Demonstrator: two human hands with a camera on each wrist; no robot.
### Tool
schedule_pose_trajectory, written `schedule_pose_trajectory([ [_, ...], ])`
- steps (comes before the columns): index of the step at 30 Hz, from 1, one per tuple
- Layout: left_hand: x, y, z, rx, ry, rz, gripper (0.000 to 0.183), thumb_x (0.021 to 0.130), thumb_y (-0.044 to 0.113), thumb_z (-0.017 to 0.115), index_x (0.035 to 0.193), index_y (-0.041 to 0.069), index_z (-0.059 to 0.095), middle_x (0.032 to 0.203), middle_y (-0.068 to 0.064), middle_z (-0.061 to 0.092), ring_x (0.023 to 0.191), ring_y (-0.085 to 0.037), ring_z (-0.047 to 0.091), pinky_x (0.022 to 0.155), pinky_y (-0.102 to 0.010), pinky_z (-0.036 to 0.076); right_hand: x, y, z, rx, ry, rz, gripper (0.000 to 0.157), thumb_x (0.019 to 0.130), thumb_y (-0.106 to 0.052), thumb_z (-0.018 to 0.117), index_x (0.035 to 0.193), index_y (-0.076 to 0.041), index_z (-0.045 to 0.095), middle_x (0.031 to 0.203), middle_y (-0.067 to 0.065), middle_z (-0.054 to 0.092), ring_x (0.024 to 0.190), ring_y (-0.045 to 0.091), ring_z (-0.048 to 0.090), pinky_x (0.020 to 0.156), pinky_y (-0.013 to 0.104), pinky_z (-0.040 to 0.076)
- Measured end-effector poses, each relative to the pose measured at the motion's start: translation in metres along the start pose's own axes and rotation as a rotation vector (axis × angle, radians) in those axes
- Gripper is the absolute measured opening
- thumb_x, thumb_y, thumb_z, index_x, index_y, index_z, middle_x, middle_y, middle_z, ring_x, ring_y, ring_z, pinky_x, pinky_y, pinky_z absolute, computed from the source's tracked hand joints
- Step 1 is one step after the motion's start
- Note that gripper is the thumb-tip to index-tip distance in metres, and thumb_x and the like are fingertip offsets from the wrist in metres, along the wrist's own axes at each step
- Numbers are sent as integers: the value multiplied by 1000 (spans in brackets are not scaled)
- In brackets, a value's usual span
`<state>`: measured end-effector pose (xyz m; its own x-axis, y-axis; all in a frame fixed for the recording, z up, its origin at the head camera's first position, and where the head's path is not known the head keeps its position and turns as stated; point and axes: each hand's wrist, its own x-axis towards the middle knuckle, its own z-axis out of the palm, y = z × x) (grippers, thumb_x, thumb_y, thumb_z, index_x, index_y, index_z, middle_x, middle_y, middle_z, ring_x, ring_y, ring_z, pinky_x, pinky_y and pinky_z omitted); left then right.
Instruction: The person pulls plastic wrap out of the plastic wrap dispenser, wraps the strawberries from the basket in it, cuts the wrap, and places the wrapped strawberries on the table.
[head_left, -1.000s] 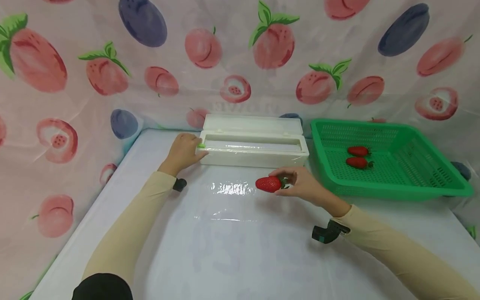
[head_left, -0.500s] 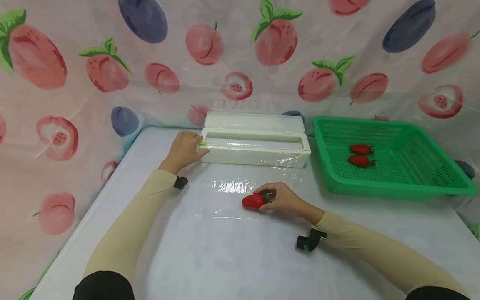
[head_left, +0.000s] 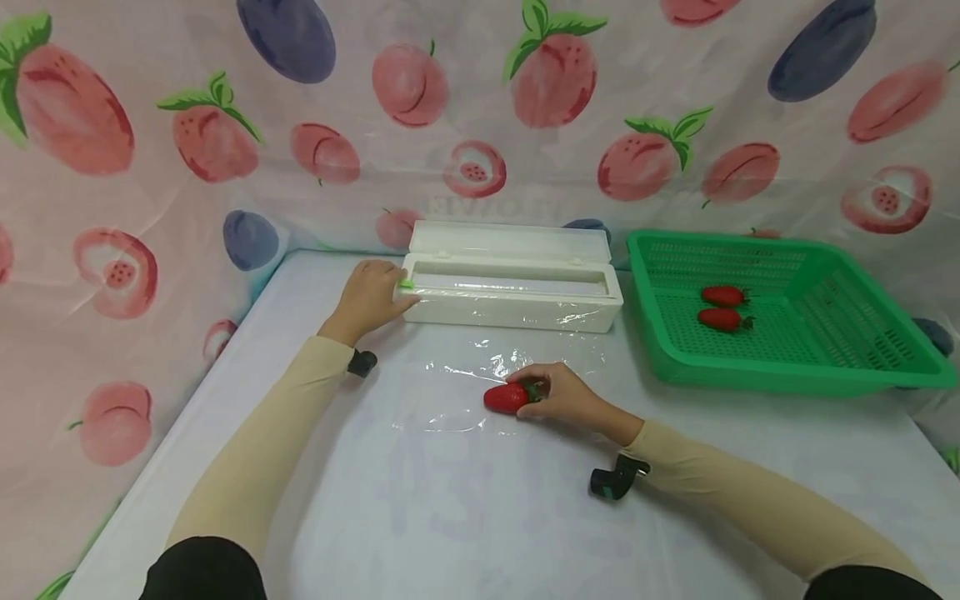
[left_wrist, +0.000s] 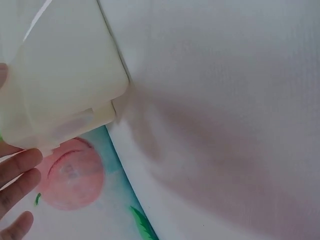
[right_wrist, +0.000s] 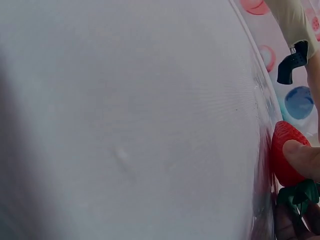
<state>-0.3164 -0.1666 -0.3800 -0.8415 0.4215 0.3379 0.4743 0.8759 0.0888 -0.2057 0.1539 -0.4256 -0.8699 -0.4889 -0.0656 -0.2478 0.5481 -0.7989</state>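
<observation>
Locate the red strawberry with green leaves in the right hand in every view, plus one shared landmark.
Head: red strawberry just below centre, pinched by the right hand.
Left wrist: not in it.
Right wrist: right edge, below mid-height.
Shared landmark: pink fruit-printed sheet, in all three.

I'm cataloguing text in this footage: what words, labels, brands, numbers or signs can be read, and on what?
No text reads clearly.
Pink fruit-print backdrop sheet: faint lettering just above the long white rectangular box, too faint to read surely.
White table covering: pale purple marks, perhaps letters, too faint to read.
</observation>
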Motion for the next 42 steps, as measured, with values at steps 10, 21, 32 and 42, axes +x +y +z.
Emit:
schedule_pose_trajectory([
  [10, -5, 2, -16, -143, 2, -51, 54, 88, 37, 61, 129, 3, 53, 126, -19, 57, 120, -36, 50, 104, -51, 36, -6, 3, -10, 32, 8, -29, 56, 73, -11, 79, 124, -5, 58, 121, 12, 63, 109, 27, 60, 92, 37, 52],
  [21, -70, 106, -19, 23, 32, 598, 27, 79, 34, 70, 96, 13, 65, 94, -2, 63, 95, -21, 59, 98, -40, 43, -51, 3, -34, -161, 124, -143, 36, 69, -11, 82, 102, -10, 66, 104, 3, 66, 97, 23, 60, 82, 36, 53],
  [32, -83, 109, -5, 226, -226, 758, 17, 81, 33, 65, 86, 16, 65, 88, 3, 60, 89, -18, 55, 98, -38, 41, -63, 24, -30, -430, 34, -203, 17, 67, -13, 81, 73, -22, 68, 89, -7, 57, 89, 12, 48, 78, 29, 43],
  [42, -81, 104, 1, 197, -212, 760, 7, 85, 16, 64, 78, 15, 68, 82, 4, 60, 86, -15, 57, 96, -36, 44, -60, 23, -24, -548, 98, -348, 16, 67, -6, 75, 64, -19, 66, 94, -1, 59, 85, 11, 46, 73, 27, 43],
])
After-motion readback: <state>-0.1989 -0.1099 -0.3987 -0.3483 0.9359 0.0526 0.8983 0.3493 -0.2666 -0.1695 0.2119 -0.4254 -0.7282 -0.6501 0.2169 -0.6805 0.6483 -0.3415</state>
